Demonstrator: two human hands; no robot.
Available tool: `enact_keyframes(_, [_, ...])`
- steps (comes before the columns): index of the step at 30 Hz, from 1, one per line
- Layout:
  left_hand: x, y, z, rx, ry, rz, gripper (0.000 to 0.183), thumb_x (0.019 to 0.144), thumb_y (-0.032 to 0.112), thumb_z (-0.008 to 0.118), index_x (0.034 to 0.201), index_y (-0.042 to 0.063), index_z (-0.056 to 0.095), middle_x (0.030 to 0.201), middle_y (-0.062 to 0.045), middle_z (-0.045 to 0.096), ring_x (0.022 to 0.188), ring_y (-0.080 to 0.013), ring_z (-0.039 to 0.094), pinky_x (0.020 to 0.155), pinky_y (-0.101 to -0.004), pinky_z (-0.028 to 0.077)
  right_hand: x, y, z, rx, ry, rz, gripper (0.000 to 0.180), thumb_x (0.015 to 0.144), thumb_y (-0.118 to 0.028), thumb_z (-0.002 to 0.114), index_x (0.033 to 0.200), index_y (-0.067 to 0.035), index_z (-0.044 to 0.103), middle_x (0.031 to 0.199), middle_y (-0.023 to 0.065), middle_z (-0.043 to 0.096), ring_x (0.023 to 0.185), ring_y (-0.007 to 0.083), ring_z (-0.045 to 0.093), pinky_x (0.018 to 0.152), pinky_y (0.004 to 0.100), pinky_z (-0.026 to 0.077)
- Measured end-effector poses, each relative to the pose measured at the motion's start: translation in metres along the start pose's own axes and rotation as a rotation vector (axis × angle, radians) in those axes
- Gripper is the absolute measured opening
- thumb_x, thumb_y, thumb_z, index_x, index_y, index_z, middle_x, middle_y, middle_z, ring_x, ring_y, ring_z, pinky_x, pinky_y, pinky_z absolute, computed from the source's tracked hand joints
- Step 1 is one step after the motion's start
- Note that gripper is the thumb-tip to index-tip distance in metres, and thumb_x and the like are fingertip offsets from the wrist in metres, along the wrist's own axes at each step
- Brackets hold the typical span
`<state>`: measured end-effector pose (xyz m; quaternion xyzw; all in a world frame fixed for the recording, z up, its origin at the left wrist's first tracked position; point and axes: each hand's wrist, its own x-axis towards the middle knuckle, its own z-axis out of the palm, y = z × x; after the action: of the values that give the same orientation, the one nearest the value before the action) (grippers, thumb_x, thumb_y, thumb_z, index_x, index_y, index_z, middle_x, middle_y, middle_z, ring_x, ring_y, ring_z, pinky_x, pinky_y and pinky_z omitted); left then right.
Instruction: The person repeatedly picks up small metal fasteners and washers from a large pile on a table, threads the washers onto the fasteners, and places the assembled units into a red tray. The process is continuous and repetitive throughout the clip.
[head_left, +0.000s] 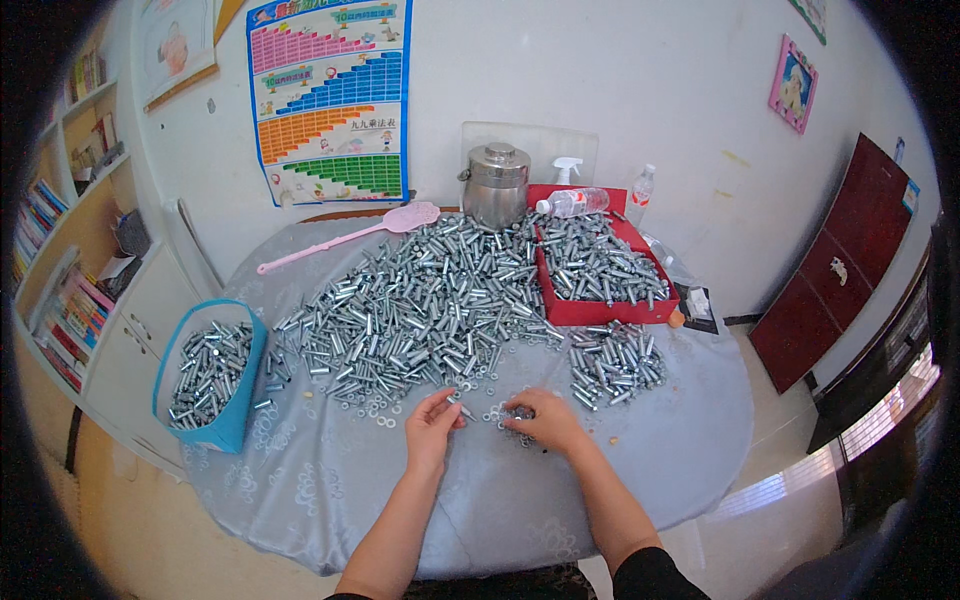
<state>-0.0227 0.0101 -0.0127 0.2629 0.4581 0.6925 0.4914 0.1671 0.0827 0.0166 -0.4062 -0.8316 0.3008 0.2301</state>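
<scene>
My left hand (431, 431) pinches a sleeve anchor bolt (463, 410) between thumb and fingers, its thin end pointing right and down. To its right, my right hand (551, 421) reaches into a small heap of metal nuts and washers (495, 412), thumb and forefinger curled around some of them. Whether it grips one is too small to tell. Beyond both hands spreads a large pile of zinc-coloured sleeve anchors (420, 300). A smaller group of anchors (619, 364) lies to the right of it. Loose flat washers (386, 421) lie left of my left hand.
A blue fabric bin (255, 375) with anchors stands at left; a red box (607, 313) holds more at right. Behind are a steel canister (496, 187), a pink fly swatter (337, 240), a lying plastic bottle (581, 201) and an upright one (642, 191). Grey cloth (495, 517) covers the table.
</scene>
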Motion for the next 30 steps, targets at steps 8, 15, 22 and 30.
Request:
enact_keyframes(8, [-0.002, 0.001, 0.002, -0.07, 0.003, -0.053, 0.026, 0.079, 0.002, 0.059, 0.105, 0.002, 0.057, 0.084, -0.006, 0.06, 0.068, -0.0121, 0.057, 0.064, -0.0256, 0.05, -0.006, 0.02, 0.002, -0.146, 0.101, -0.095, 0.014, 0.069, -0.013, 0.06, 0.081, -0.007, 0.063, 0.086, 0.0102, 0.06, 0.083, 0.0288, 0.056, 0.073, 0.0372, 0.043])
enact_keyframes(15, [-0.003, 0.003, 0.007, -0.074, 0.0, -0.086, 0.025, 0.08, 0.001, 0.057, 0.105, 0.0, 0.056, 0.084, -0.008, 0.06, 0.067, -0.0133, 0.057, 0.065, -0.0273, 0.051, -0.005, 0.012, 0.009, -0.188, 0.284, -0.209, 0.018, 0.072, -0.017, 0.061, 0.088, -0.009, 0.064, 0.088, 0.0087, 0.059, 0.086, 0.0284, 0.054, 0.076, 0.0388, 0.041])
enact_keyframes(22, [-0.002, 0.004, 0.005, -0.153, -0.018, -0.114, 0.024, 0.081, 0.001, 0.055, 0.106, -0.001, 0.055, 0.085, -0.008, 0.06, 0.068, -0.0143, 0.058, 0.067, -0.0293, 0.052, 0.001, 0.009, 0.013, -0.216, 0.214, -0.164, 0.016, 0.071, -0.016, 0.062, 0.087, -0.01, 0.063, 0.09, 0.0067, 0.058, 0.09, 0.0268, 0.052, 0.079, 0.0388, 0.038])
enact_keyframes(30, [-0.002, 0.003, 0.005, -0.199, -0.02, -0.136, 0.027, 0.081, 0.002, 0.057, 0.108, -0.002, 0.053, 0.084, -0.009, 0.06, 0.068, -0.0146, 0.058, 0.066, -0.0282, 0.052, -0.002, 0.005, 0.012, -0.126, 0.237, -0.114, 0.012, 0.068, -0.016, 0.065, 0.077, -0.01, 0.06, 0.08, 0.0062, 0.058, 0.086, 0.0255, 0.052, 0.077, 0.0376, 0.036])
